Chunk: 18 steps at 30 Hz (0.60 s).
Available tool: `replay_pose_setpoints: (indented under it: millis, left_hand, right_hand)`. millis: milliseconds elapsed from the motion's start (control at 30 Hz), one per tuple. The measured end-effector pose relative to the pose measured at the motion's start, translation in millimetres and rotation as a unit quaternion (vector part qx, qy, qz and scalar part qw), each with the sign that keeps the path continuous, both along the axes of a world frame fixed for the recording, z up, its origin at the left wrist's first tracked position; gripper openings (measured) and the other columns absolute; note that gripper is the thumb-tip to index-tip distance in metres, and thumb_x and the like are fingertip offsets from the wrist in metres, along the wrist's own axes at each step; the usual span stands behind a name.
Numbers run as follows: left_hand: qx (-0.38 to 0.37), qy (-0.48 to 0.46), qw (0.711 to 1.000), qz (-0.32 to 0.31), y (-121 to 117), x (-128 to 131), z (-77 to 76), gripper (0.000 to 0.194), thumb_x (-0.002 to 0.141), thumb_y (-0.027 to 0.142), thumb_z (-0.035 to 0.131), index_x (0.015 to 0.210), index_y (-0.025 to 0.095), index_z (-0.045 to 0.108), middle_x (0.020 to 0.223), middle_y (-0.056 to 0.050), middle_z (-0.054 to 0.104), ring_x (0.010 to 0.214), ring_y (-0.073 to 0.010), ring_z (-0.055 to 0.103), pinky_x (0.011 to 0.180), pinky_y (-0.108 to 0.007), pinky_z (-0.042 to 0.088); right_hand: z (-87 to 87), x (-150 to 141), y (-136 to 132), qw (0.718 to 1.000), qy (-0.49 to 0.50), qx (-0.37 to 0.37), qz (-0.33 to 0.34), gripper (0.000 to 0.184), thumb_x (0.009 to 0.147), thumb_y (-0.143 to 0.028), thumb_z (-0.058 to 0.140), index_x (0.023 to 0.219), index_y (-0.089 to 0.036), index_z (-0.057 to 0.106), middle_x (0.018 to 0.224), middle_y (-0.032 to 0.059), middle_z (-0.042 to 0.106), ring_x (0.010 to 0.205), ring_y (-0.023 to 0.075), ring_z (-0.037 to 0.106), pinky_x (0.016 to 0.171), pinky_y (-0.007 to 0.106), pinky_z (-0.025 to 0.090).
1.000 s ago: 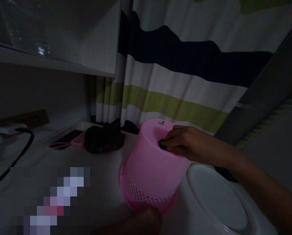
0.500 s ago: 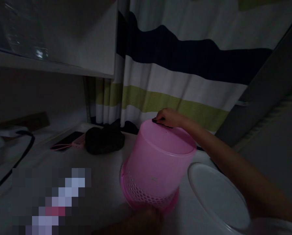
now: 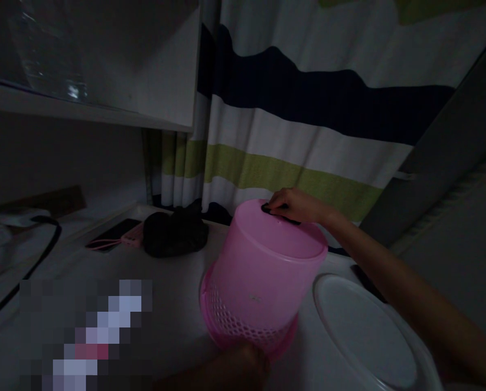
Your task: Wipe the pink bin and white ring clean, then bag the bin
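A pink plastic basket [image 3: 267, 271] with a lattice band near its rim stands upside down on the white tabletop, its flat base facing up and tilted. At its far right side, my right hand [image 3: 289, 203] is closed on a small, flat black item [image 3: 266, 208], pressed against that base. The item's kind is too dark to tell, and part of it is under the fingers. Low in front, my left hand [image 3: 248, 358] is closed at the basket's lower rim; its fingertips are mostly hidden in shadow.
To the right lies a white round tub or lid [image 3: 365, 326]. Behind and left are a black bag-like bundle [image 3: 175, 233], a pink power bank [image 3: 132, 234] with a strap, and a dark phone [image 3: 114, 233]. A shelf [image 3: 145, 117] overhangs the left; a striped curtain [image 3: 308, 119] hangs behind.
My right hand has slid a little right and toward me across the basket's base with the black item. The left hand and basket stay nearly in place.
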<state>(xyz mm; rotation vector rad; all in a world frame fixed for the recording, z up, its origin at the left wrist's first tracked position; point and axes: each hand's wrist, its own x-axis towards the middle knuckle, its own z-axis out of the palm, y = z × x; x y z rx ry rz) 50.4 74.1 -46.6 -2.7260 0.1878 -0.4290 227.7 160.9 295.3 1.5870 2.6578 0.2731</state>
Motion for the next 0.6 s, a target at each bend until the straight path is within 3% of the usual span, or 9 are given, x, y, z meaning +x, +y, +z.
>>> replay_pose_setpoints:
  millis: [233,600]
  left_hand:
    - [-0.035,0.013,0.999,-0.008,1,0,-2.0,0.015,0.08,0.021,0.06,0.069,0.012,0.058,0.06,-0.003,0.06,0.052,-0.0108,0.052,0.047,-0.024,0.032]
    - [-0.076,0.055,0.995,0.02,0,0,-1.2,0.009,0.077,0.023,0.063,0.073,0.014,0.062,0.066,-0.002,0.064,0.057,-0.0116,0.055,0.049,-0.023,0.034]
  right_hand:
    - [4.2,-21,-33,0.999,-0.031,0.024,0.02,0.022,0.081,-0.012,0.051,0.09,-0.019,0.071,0.094,0.0073,0.068,0.091,0.0187,0.055,0.08,0.03,0.041]
    - [1.3,-34,-50,0.991,-0.09,0.067,0.068,0.024,0.087,-0.014,0.046,0.093,-0.017,0.069,0.094,0.0098,0.066,0.093,0.0186,0.056,0.085,0.033,0.043]
